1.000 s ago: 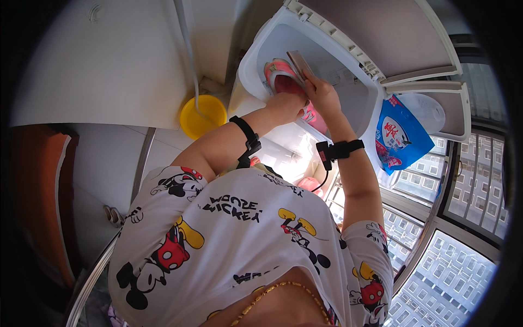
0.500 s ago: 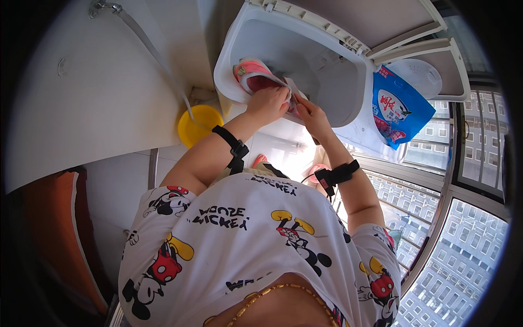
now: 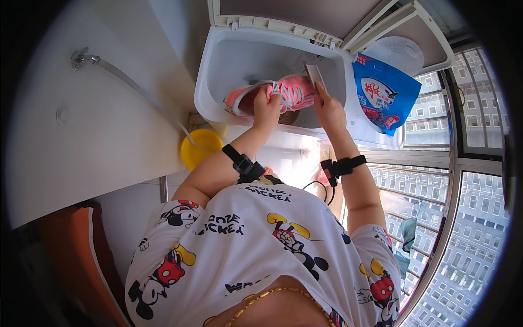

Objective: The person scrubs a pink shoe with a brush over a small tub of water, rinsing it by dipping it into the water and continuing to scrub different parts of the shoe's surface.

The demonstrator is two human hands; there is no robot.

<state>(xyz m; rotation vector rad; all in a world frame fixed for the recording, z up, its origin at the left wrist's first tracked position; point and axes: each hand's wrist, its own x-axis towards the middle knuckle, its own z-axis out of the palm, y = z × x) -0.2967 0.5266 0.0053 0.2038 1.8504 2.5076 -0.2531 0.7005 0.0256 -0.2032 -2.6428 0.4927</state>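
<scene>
Pink lace-up sneaker (image 3: 292, 94), over washer tub (image 3: 234, 60): now turned laces-up, upper exposed; pinched by left hand (image 3: 266, 110). Flat bar (image 3: 313, 75): gripped by right hand (image 3: 330, 113).

Wht washer top (image 3: 364, 134) w/ blue bag (image 3: 397, 86) on R side

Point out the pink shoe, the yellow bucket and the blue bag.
Pink shoe (image 3: 295, 92), head view: on its laced top.
Yellow bucket (image 3: 195, 158), head view: on its lower side.
Blue bag (image 3: 382, 94), head view: white oval on front.
</scene>
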